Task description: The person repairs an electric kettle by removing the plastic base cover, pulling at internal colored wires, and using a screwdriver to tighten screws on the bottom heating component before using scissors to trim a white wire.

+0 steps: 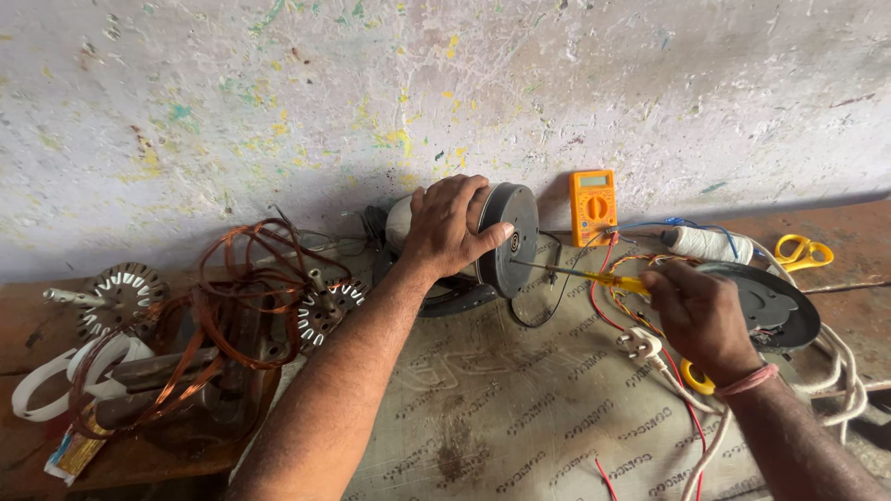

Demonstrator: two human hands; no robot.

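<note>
The left hand (pixel 452 225) clamps the motor housing (pixel 497 237), which stands on edge just left of the orange multimeter (pixel 592 206). The right hand (pixel 698 315) grips a yellow-handled screwdriver (pixel 594 276), tip at the housing's centre. Housing remains assembled; fastener work appears unfinished.

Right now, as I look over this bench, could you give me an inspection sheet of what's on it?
Surface: wooden bench partly covered by a grey printed sheet.
Job's things: motor standing on edge; yellow-handled screwdriver with its tip at the motor's hub.
Clutter: copper wire coils, stator cores, orange multimeter, thread spool, yellow scissors, dark round cover.
Grippers: left hand grips the motor's top; right hand holds the screwdriver.
Cables: red lead, white cord with plug.
Surroundings: paint-flecked white wall.
</note>
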